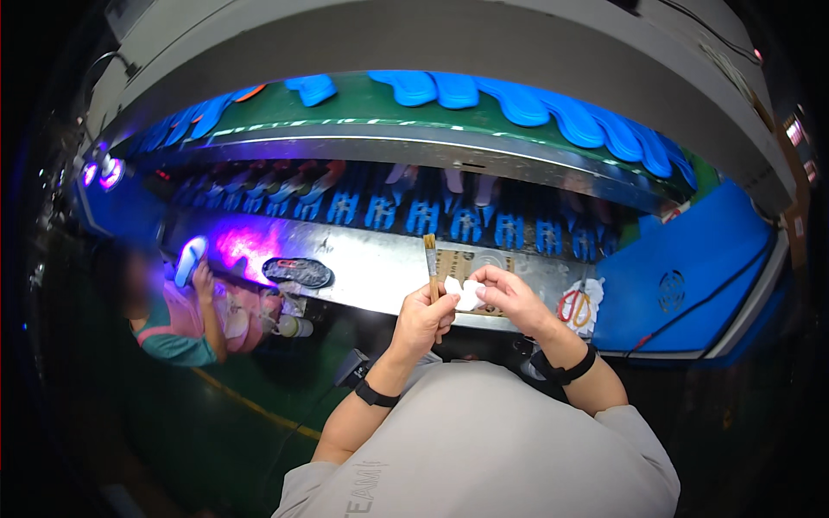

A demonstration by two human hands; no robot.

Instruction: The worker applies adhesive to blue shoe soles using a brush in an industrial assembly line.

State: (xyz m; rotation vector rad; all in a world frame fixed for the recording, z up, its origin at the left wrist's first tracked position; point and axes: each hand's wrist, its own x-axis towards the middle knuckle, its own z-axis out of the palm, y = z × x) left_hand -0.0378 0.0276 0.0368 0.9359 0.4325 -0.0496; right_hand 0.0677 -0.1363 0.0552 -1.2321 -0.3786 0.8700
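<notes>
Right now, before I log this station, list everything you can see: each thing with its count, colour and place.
Brush: one, wooden handle, upright in the left hand.
White scrap: one, white, pinched between both hands.
Blue soles: a row, too many to count surely, blue, on the green belt above.
Dark sole: one, dark, on the metal shelf.
Scissors: one pair, red and yellow handles, right end of the shelf.
Blue panel: one, far right.
Co-worker: one, teal and pink top, at left, holding a pale sole.
Wristbands: two, black, one on each wrist.
Left hand: closed on the brush.
Right hand: pinching the scrap.
</notes>
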